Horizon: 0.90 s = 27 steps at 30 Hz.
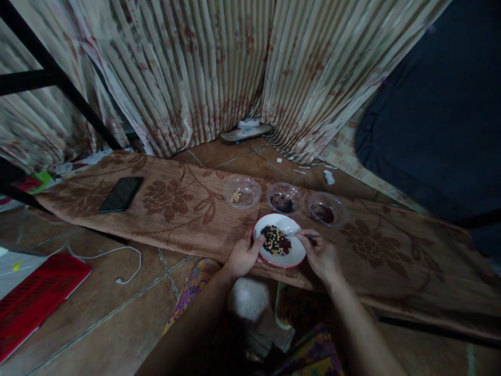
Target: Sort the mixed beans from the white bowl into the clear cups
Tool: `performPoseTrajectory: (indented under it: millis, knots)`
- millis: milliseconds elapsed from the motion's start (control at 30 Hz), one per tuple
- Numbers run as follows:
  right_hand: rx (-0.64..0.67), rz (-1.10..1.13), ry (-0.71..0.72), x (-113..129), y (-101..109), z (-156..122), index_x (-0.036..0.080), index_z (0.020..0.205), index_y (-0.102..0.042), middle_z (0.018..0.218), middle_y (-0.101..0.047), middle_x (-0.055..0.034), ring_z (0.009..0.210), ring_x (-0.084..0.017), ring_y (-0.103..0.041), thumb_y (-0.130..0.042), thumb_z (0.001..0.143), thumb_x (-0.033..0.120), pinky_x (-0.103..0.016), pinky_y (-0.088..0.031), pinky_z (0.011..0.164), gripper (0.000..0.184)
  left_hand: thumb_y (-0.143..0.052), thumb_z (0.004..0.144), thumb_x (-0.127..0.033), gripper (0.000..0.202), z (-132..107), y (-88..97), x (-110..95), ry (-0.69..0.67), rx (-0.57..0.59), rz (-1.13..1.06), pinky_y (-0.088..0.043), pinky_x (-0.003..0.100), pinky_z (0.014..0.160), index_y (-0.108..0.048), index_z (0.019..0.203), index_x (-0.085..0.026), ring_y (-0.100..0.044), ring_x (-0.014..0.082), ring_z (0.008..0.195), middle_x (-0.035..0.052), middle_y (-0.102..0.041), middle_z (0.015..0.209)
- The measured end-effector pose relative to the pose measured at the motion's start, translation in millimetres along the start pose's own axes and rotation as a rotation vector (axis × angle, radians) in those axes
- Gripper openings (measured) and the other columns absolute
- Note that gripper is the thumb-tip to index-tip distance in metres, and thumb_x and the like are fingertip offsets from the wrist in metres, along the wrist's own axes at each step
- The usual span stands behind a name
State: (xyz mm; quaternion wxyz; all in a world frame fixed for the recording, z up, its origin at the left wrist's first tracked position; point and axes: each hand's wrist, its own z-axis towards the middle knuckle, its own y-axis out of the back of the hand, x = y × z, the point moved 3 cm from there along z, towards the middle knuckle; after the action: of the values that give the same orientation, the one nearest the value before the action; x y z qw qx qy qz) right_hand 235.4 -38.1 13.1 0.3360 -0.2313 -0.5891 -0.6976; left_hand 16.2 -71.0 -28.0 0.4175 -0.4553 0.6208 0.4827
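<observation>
A white bowl with a red rim [293,223] sits at the near edge of a cloth-covered bench, holding mixed beans [276,241] in black, yellow and dark red. My left hand [246,256] grips the bowl's left side, thumb over the rim. On the right, my right hand [319,253] is closed on a thin metal spoon [309,235], whose far end reaches toward the beans. Behind the bowl stand three clear plastic bowls: the left one [252,197] has a few yellow beans, the middle one [282,189] black beans, the right one [336,215] dark red beans.
A dark phone [121,194] lies on the brown flowered cloth [188,219] at left. Striped curtains [195,78] hang behind, with a skateboard [246,133] at their foot. A red basket [43,303] and a white cable [129,249] are on the tiled floor, lower left.
</observation>
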Motion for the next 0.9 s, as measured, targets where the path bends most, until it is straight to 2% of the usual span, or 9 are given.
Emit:
performPoseTrajectory:
  millis: [233, 333, 433, 500, 567, 700, 800, 833, 900]
  knots:
    - [-0.086, 0.157, -0.027, 0.6, 2.3, -0.4, 0.020, 0.083, -0.070, 0.085, -0.073, -0.0055, 0.080, -0.022, -0.067, -0.057, 0.084, 0.047, -0.029, -0.049, 0.071, 0.030, -0.041, 0.087, -0.064, 0.060, -0.2, 0.6, -1.7, 0.030, 0.001, -0.020, -0.051, 0.031, 0.062, -0.052, 0.121, -0.015, -0.064, 0.0192, 0.054, 0.0005, -0.066, 0.063]
    - [-0.269, 0.274, -0.060, -3.2, 17.3, 5.7, 0.018, 0.080, -0.069, 0.081, -0.072, -0.0059, 0.076, -0.021, -0.066, -0.061, 0.082, 0.045, -0.030, -0.050, 0.070, 0.029, -0.042, 0.087, -0.063, 0.063, -0.6, 1.2, -3.0, 0.038, 0.013, -0.028, -0.051, 0.030, 0.059, -0.049, 0.128, -0.016, -0.065, 0.0194, 0.055, 0.0014, -0.068, 0.067]
    - [-0.507, 0.292, -0.052, -13.3, 45.3, 20.0, 0.016, 0.079, -0.067, 0.077, -0.070, -0.0061, 0.071, -0.020, -0.064, -0.065, 0.079, 0.043, -0.031, -0.049, 0.067, 0.027, -0.041, 0.087, -0.064, 0.064, -0.4, 1.5, -3.5, 0.050, 0.021, -0.026, -0.050, 0.029, 0.055, -0.047, 0.130, -0.017, -0.065, 0.0197, 0.056, 0.0026, -0.070, 0.073]
    - [-0.600, 0.280, -0.029, -24.4, 62.7, 32.0, 0.015, 0.079, -0.066, 0.075, -0.068, -0.0064, 0.067, -0.019, -0.062, -0.064, 0.079, 0.043, -0.032, -0.049, 0.065, 0.028, -0.041, 0.087, -0.065, 0.065, 0.4, 1.6, -3.4, 0.053, 0.017, -0.021, -0.050, 0.029, 0.053, -0.047, 0.129, -0.016, -0.065, 0.0202, 0.056, 0.0026, -0.069, 0.071]
    - [-0.611, 0.232, -0.064, -38.7, 73.0, 42.3, 0.014, 0.079, -0.066, 0.074, -0.067, -0.0069, 0.064, -0.019, -0.060, -0.064, 0.078, 0.044, -0.033, -0.049, 0.061, 0.030, -0.041, 0.086, -0.065, 0.065, 1.3, 1.8, -3.1, 0.055, 0.008, -0.015, -0.050, 0.029, 0.054, -0.049, 0.127, -0.015, -0.065, 0.0206, 0.056, 0.0021, -0.067, 0.066]
    - [-0.570, 0.163, -0.102, -55.7, 74.0, 46.3, 0.013, 0.074, -0.066, 0.070, -0.066, -0.0085, 0.065, -0.020, -0.060, -0.065, 0.077, 0.044, -0.034, -0.048, 0.062, 0.031, -0.041, 0.086, -0.065, 0.063, 2.1, 2.1, -2.6, 0.065, 0.010, -0.006, -0.050, 0.030, 0.057, -0.052, 0.123, -0.014, -0.065, 0.0209, 0.056, 0.0019, -0.067, 0.062]
    - [-0.610, 0.236, -0.114, -45.7, 68.5, 34.1, 0.014, 0.076, -0.067, 0.066, -0.064, -0.0047, 0.060, -0.017, -0.057, -0.066, 0.076, 0.042, -0.030, -0.045, 0.057, 0.028, -0.041, 0.087, -0.064, 0.060, 1.4, 2.3, -3.5, 0.048, 0.013, -0.001, -0.050, 0.030, 0.057, -0.053, 0.120, -0.016, -0.065, 0.0203, 0.057, 0.0021, -0.067, 0.064]
    - [-0.587, 0.273, -0.105, -38.2, 65.3, 29.5, 0.015, 0.076, -0.066, 0.063, -0.063, -0.0028, 0.057, -0.016, -0.056, -0.066, 0.076, 0.042, -0.028, -0.044, 0.055, 0.027, -0.041, 0.087, -0.064, 0.059, 1.2, 2.4, -3.6, 0.045, 0.015, -0.001, -0.050, 0.029, 0.057, -0.053, 0.120, -0.016, -0.065, 0.0201, 0.056, 0.0020, -0.067, 0.064]
    - [-0.435, 0.324, -0.098, -21.0, 55.3, 21.2, 0.016, 0.075, -0.067, 0.060, -0.061, -0.0005, 0.054, -0.014, -0.054, -0.067, 0.076, 0.041, -0.025, -0.042, 0.053, 0.024, -0.040, 0.087, -0.064, 0.060, 0.9, 2.3, -3.7, 0.042, 0.019, 0.001, -0.050, 0.029, 0.056, -0.052, 0.122, -0.017, -0.065, 0.0199, 0.057, 0.0022, -0.068, 0.067]
